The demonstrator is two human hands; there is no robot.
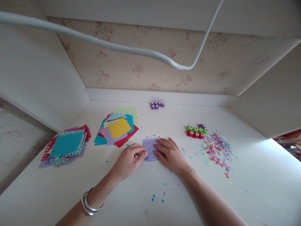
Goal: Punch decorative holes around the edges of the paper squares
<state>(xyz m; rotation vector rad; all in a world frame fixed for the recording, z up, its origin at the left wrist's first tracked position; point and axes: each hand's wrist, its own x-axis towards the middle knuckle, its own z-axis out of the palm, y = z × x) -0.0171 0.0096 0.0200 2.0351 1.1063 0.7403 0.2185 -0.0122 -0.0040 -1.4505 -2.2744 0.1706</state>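
Near the middle of the white desk (258, 175), as the head view shows it, a small purple card (149, 146) lies flat between the person's two hands. The right hand (171, 155) is open, its fingers spread and laid on the right part of the card. The left hand (129, 159) is at the card's left edge, thumb and fingertips drawn close together; whether they pinch the edge or some small thing hidden between them, I cannot tell. Pale holes run along the card's top edge, so the step in hand looks like work on its border, at the left side. A next move there calls for the right hand's flat press, to keep the card from sliding, and for careful placing by the left fingertips. Behind and to the left lies a pile of plain coloured paper (119, 128); farther left sits a stack of hole-edged cards (68, 144). Purple punches (157, 105) stand near the back wall, green and red punches (196, 131) to the right, just beside a scatter of paper bits (217, 149).
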